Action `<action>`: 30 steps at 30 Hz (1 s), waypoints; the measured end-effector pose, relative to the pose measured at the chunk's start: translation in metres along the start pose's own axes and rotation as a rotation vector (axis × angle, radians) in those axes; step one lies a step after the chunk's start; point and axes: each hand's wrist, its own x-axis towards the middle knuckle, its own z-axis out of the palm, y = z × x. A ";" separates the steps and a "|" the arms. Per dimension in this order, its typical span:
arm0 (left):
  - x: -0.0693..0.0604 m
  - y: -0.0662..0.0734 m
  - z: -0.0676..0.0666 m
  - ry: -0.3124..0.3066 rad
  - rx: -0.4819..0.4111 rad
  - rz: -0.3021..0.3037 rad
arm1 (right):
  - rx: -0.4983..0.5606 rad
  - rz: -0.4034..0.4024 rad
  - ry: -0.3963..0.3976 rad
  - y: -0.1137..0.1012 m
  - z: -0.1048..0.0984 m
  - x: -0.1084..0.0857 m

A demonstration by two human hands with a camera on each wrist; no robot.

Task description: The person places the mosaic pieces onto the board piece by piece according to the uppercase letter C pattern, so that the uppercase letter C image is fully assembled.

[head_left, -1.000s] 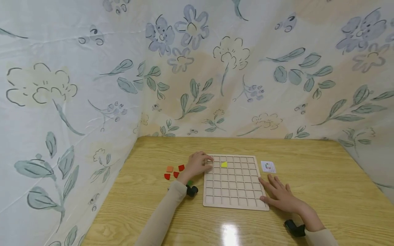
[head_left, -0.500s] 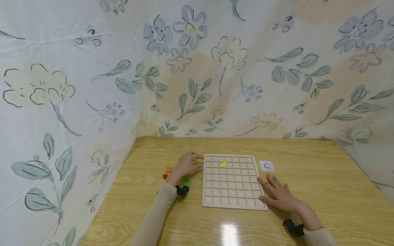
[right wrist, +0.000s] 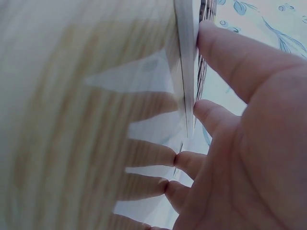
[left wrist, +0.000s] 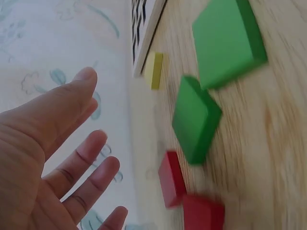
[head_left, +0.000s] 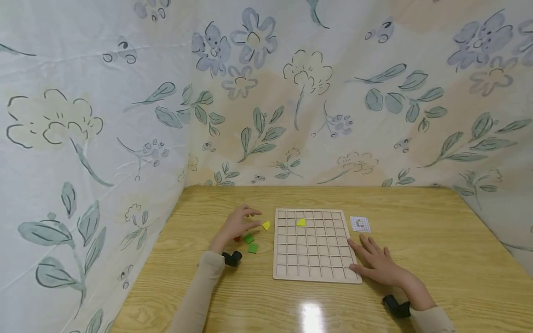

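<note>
Head view looks down; close wrist views share the board (head_left: 315, 250).

A glare patch (head_left: 312, 318) whitens the table (head_left: 250, 300) (head view otherwise evenly lit); both wrist views look soft.

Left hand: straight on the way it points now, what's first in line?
Probably the loose yellow piece just ahead of the left hand, then the grid board. Height is unclear; it might pass over both.
</note>
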 end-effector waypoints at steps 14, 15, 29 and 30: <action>-0.020 -0.019 -0.016 0.039 0.043 -0.031 | -0.027 0.020 -0.025 -0.013 -0.007 0.000; -0.021 -0.020 -0.016 0.040 0.048 -0.031 | -0.024 0.020 -0.025 -0.013 -0.008 0.000; -0.025 -0.028 -0.025 0.036 0.138 -0.077 | 0.010 0.005 -0.001 -0.012 -0.006 -0.001; -0.025 -0.028 -0.025 0.036 0.145 -0.084 | 0.013 0.007 -0.002 -0.011 -0.005 -0.001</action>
